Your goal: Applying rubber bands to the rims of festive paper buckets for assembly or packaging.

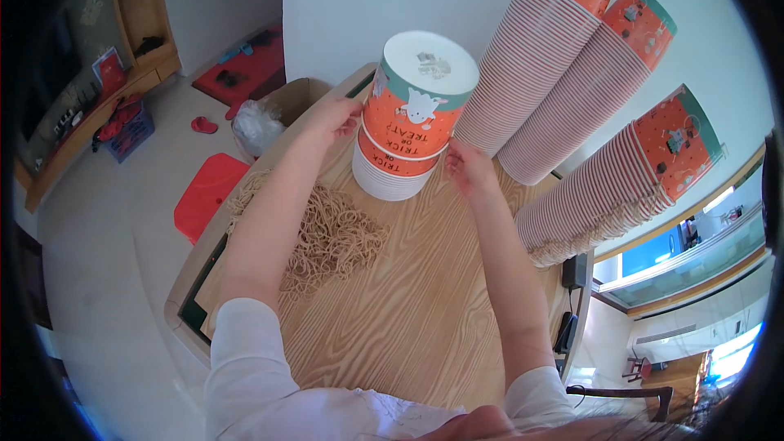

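Observation:
A short stack of upside-down orange paper buckets (408,126) with green bands and white bottoms stands on the wooden table. The top bucket sits higher than the ones beneath, whose white rims show closely nested. My left hand (336,120) has its curled fingers at the left side of the top bucket. On the other side, my right hand (471,167) pinches near that bucket's lower rim; its fingertips are partly hidden. A loose heap of tan cord (331,237) lies beside my left forearm.
Three tall stacks of matching buckets (531,49) stand at the right against the wall; tan cords hang along the nearest stack (604,224). A black adapter (576,271) sits at the table's right edge. A red stool (208,196) and a cardboard box (298,98) are left of the table.

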